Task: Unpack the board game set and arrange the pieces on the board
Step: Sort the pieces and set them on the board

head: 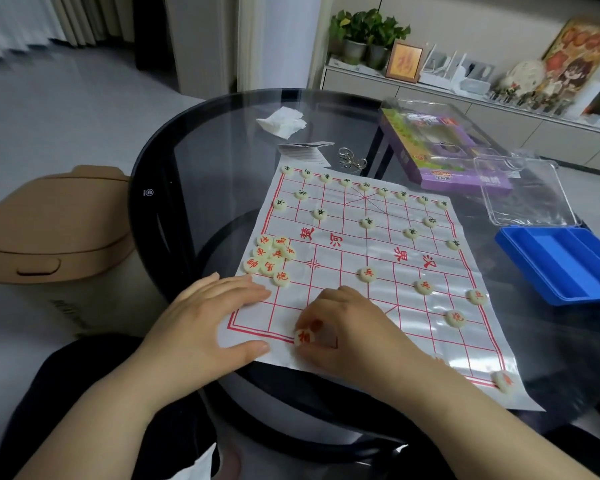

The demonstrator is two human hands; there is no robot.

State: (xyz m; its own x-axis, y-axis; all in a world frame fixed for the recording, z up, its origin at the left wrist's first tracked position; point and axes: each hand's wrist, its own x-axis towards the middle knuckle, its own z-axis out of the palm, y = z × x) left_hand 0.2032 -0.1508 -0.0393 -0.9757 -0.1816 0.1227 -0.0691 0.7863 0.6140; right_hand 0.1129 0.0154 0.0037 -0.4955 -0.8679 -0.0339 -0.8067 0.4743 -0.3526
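One tan bin (54, 223) with a rounded lid stands far left, beside the round glass table (153, 161) with its dark rim. On the table I see the board (361, 251), a thin glossy sheet printed with a red grid and lying slightly creased. A heap of cream discs (271, 259) with red characters sits at its left edge. The left hand (208, 317) lies flat with straight fingers, pressing the sheet's near left corner. Just right of it, the right hand (347, 323) pinches one red-marked disc (305, 337) at the board's near border line. Further right, single red discs (424, 287) sit apart on grid crossings, and dark-marked discs (367, 222) fill the far rows. A grooved blue plastic tray (561, 261) and a clear lid (523, 192) lie past the board's right edge
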